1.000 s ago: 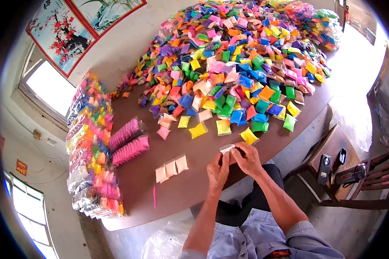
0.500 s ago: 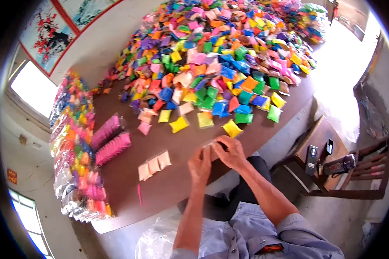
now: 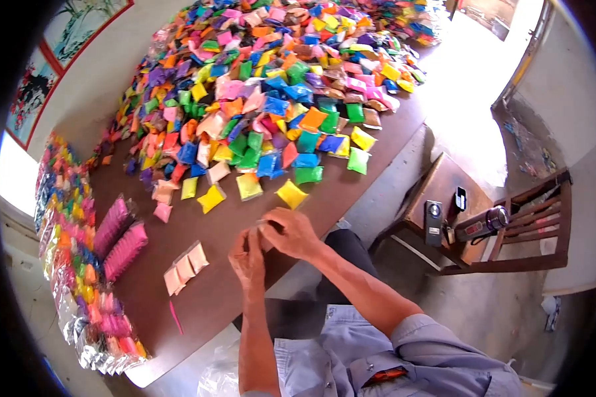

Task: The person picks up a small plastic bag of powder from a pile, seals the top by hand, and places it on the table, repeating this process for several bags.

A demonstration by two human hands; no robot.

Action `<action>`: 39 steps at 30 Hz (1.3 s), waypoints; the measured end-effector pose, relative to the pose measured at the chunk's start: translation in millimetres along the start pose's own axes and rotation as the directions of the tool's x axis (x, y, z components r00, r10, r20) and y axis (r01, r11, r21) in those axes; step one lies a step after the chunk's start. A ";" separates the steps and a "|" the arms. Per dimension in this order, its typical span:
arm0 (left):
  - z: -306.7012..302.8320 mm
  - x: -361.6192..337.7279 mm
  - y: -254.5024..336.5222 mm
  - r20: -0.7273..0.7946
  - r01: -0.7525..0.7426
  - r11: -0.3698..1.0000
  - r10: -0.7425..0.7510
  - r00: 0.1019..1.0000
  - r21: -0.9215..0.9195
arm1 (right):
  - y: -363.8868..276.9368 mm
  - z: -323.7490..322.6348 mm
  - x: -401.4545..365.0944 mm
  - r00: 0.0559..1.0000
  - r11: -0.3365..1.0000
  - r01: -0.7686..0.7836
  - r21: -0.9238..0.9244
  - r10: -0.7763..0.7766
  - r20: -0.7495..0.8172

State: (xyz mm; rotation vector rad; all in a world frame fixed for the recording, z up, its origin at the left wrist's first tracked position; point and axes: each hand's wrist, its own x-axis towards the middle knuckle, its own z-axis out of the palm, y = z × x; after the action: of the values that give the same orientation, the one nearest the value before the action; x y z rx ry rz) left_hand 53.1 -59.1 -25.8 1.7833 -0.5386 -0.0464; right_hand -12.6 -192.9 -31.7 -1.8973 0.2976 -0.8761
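My left hand [image 3: 248,257] and my right hand [image 3: 290,233] meet above the front edge of the brown table [image 3: 228,291]. Fingers of both are pinched together at a small, pale item that is mostly hidden between them. To their left lies a short row of peach packets [image 3: 186,267], with a thin pink strip [image 3: 176,317] below it. Beyond my hands, a yellow packet [image 3: 291,194] rests at the near edge of a large heap of colourful packets [image 3: 251,99].
Two rows of pink packets [image 3: 126,251] lie at the left, beside a long stack of bagged packets [image 3: 79,264]. On the right, a wooden chair [image 3: 536,225] and a small wooden table [image 3: 414,215] hold a flask [image 3: 483,223] and a dark device [image 3: 434,223].
The whole view has shifted, so table, packets and hands appear further left. My hands remain together, fingers still pinched.
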 end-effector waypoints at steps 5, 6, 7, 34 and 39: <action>1.8 0.6 7.5 -0.009 -0.068 0.995 0.069 0.998 0.068 | -1.0 -1.1 1.9 1.000 1.000 -0.002 0.011 0.002 0.008; 4.0 1.2 8.4 0.004 -0.066 0.996 0.065 0.998 0.059 | -0.8 -1.6 1.8 1.000 1.000 -0.013 0.018 0.012 0.007; 5.6 1.5 8.1 0.003 -0.070 0.998 0.070 0.998 -0.012 | 0.1 -3.0 1.0 1.000 0.999 -0.018 0.031 0.017 0.012; 3.3 0.9 7.0 -0.011 0.054 0.998 -0.055 0.998 -0.027 | 2.9 -0.4 2.0 0.996 0.999 -0.035 0.024 0.033 0.080; 3.3 0.7 4.8 0.008 -0.053 0.999 0.053 0.999 -0.002 | -0.6 -2.9 2.7 0.996 0.997 -0.078 0.024 0.077 0.035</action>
State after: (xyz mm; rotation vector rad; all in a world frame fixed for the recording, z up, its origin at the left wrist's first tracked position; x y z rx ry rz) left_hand 51.1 -63.2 -22.1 1.7665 -0.5914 -0.0171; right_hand -12.8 -196.1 -29.3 -1.8632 0.3356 -0.7918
